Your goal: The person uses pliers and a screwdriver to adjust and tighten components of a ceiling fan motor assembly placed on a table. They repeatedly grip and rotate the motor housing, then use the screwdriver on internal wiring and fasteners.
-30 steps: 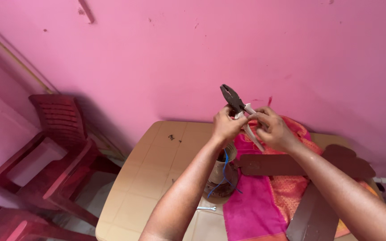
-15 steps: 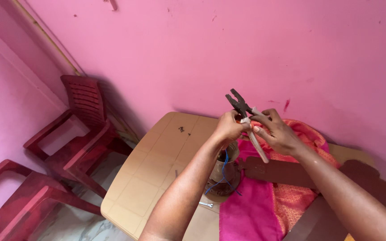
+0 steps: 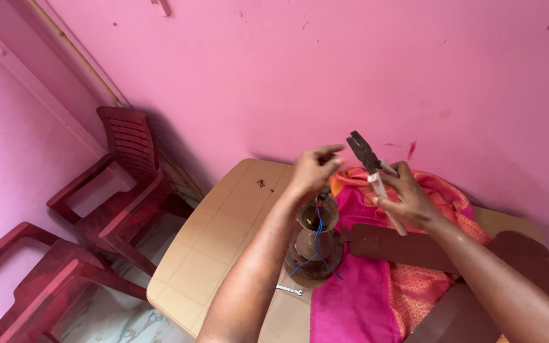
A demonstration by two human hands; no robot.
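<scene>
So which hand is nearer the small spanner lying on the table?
Left. The left hand is raised above the fan motor, up from the spanner on the table. The right hand, holding pliers, is farther off to the right.

A room in a home, used for a repair job. Painted pink walls (image 3: pixel 274 76) fill the upper frame; stacked dark red plastic chairs (image 3: pixel 122 190) stand at left on a pale marbled floor (image 3: pixel 115 317). A beige plastic surface (image 3: pixel 217 248) at centre carries a pink and orange cloth (image 3: pixel 363 292) and a dismantled brown ceiling fan (image 3: pixel 316 244).
</scene>
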